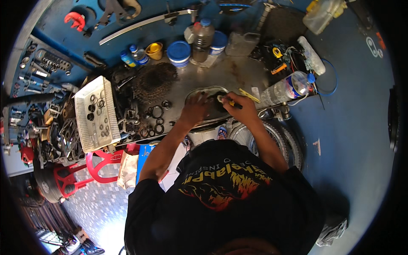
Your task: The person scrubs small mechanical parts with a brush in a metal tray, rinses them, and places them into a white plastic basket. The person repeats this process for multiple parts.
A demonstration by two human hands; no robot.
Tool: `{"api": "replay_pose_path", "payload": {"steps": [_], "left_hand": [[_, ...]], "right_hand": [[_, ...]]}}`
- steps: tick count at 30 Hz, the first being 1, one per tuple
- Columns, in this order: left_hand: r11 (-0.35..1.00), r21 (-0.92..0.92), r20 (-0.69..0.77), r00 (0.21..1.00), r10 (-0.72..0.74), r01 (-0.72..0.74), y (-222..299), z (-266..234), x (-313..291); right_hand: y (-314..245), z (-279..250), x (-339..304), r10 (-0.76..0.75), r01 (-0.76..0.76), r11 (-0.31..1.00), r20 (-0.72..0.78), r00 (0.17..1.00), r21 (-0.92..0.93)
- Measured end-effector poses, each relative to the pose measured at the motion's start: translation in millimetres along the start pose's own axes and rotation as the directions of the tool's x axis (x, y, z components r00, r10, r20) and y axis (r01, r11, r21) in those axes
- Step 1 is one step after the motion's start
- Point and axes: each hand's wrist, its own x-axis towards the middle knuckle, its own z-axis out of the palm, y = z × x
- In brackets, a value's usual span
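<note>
Your hands work in the shallow metal tray (208,91).
Your right hand (240,106) fingers clench a yellow-handled brush (229,102); your left hand (195,108) fingers seemingly grip a dark part (212,98) between both hands.

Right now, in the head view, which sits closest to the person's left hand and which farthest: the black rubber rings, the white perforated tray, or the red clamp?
From the left hand:
1. Black rubber rings, just left of it on the bench.
2. White perforated tray, farther left.
3. Red clamp, far upper left on the blue wall.
</note>
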Motion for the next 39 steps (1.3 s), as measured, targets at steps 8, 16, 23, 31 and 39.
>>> {"api": "replay_pose_path", "payload": {"steps": [8,16,23,31,39], "left_hand": [[0.998,0.009,0.117,0.991,-0.067,0.066,-27.6,12.1,-30.6],[0.999,-0.046,-0.222,0.975,-0.008,-0.002,-32.2,19.8,-25.2],[0.944,-0.197,-0.002,0.962,-0.272,0.266,-27.4,-0.8,-4.1],[0.057,-0.943,0.222,0.747,-0.627,0.327,-18.8,-1.9,6.8],[0.097,-0.982,0.062,0.761,-0.646,0.163,5.4,-8.0,15.6]], "right_hand": [[14.1,-11.1,-12.4,0.027,-0.026,0.999,0.037,0.999,-0.025],[21.4,3.0,-7.3,0.024,-0.019,0.999,0.117,0.993,-0.039],[27.5,16.3,0.0,-0.008,0.039,0.988,0.202,0.979,-0.150],[34.4,12.5,3.4,0.078,-0.052,0.991,0.219,0.973,-0.122],[-8.0,45.6,27.6,0.180,-0.229,0.761,0.142,0.973,0.607]]}}
